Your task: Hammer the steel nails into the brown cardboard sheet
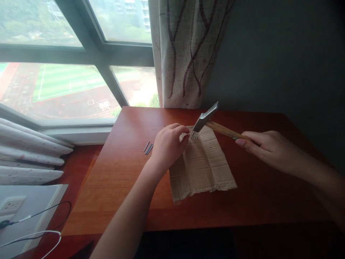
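My right hand (266, 145) grips the wooden handle of a hammer (222, 129), thumb laid along it. The hammer's metal head is raised a little above the far end of a brown cardboard sheet (201, 165). On that end lies a small light piece (194, 137) marked with dark dots and chevrons. Closed at its left edge is my left hand (170, 142), thumb and forefinger pinched together beside the hammer head. Whatever those fingers hold is hidden or too small to name. Several thin metal rods (148, 148) lie on the table left of this hand.
The reddish-brown wooden table (121, 180) carries all of this. A patterned curtain (188, 54) hangs behind its far edge, with a window (81, 82) to the left. Cables (48, 212) run from a wall socket (13, 205) at lower left.
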{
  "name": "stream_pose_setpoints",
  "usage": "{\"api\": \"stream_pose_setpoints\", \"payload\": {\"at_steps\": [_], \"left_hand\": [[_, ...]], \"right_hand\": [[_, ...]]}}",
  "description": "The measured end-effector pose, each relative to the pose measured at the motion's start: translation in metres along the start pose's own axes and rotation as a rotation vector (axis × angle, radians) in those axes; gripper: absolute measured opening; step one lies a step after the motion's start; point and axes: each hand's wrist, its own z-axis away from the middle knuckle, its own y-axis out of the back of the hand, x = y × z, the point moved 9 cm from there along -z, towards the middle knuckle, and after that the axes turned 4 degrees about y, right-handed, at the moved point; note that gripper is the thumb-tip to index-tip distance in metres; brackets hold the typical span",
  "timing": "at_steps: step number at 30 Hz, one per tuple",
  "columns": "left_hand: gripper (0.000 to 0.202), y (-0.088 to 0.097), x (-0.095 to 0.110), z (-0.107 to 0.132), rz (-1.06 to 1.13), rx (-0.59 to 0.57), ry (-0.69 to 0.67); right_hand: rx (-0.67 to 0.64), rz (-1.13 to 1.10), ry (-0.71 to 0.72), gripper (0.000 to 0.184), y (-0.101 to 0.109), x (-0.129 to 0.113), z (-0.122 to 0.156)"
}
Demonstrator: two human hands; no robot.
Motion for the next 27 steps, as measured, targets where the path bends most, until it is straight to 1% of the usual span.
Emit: {"api": "stream_pose_setpoints", "payload": {"at_steps": [2, 5, 7, 9, 11, 14, 21, 24, 27], "left_hand": [[0.014, 0.002, 0.007, 0.01, -0.051, -0.001, -0.061], [0.016, -0.004, 0.016, 0.027, -0.02, -0.053, -0.157], [0.017, -0.009, 0.018, 0.036, 0.023, -0.067, -0.195], [0.017, -0.011, 0.016, 0.042, 0.052, -0.055, -0.21], [0.018, -0.012, 0.013, 0.045, 0.062, -0.036, -0.207], [0.018, -0.014, 0.011, 0.046, 0.061, -0.038, -0.2], [0.02, -0.016, 0.013, 0.048, 0.034, -0.052, -0.193], [0.021, -0.017, 0.014, 0.048, 0.032, -0.057, -0.189], [0.02, -0.016, 0.014, 0.048, 0.041, -0.049, -0.189]], "right_hand": [[0.0, 0.005, -0.009, 0.056, 0.0, 0.001, 0.001], [-0.005, 0.003, -0.023, 0.055, -0.001, 0.002, 0.002], [-0.01, 0.0, -0.033, 0.055, -0.002, 0.003, 0.002], [-0.011, 0.0, -0.04, 0.055, -0.003, 0.003, 0.001], [-0.011, -0.002, -0.042, 0.055, -0.003, 0.003, 0.001], [-0.018, -0.015, -0.051, 0.055, -0.004, 0.003, 0.002], [-0.05, -0.048, -0.091, 0.055, -0.01, 0.006, 0.007], [-0.07, -0.053, -0.091, 0.055, -0.015, 0.005, 0.006], [-0.065, -0.047, -0.084, 0.055, -0.015, 0.005, 0.004]]}}
